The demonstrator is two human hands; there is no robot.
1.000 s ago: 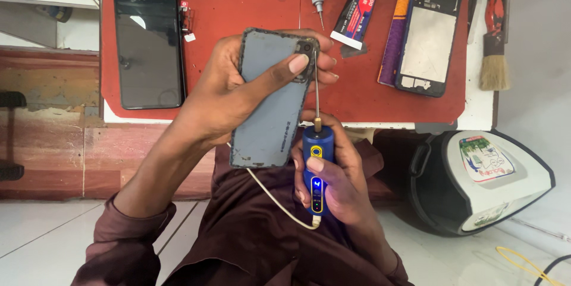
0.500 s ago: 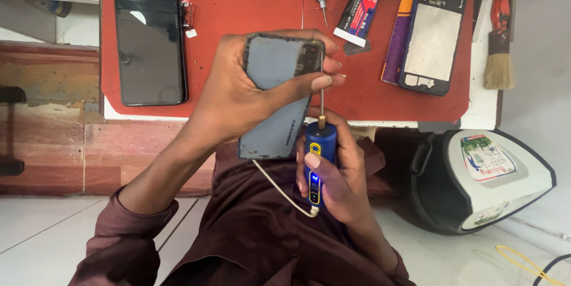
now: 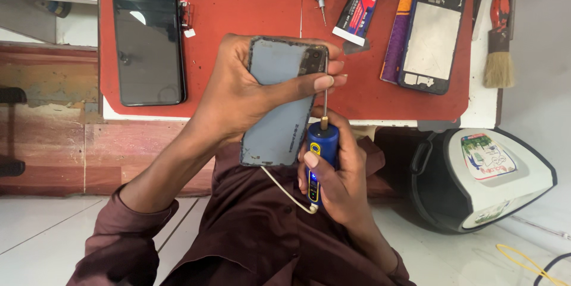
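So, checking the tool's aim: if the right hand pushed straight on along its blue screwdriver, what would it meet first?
Probably the left hand's fingers gripping the grey phone back; depth is unclear.

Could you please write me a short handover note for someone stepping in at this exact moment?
Left hand: grips the grey-blue phone back, held above the lap.
Right hand: wrapped around the blue electric tool, its thin bit up at the phone's edge near the camera corner; a white cable hangs from it.
On the red mat: dark screen panel, phone frame, glue tube.
Done: phone is apart.
Left: work at that edge looks unfinished.
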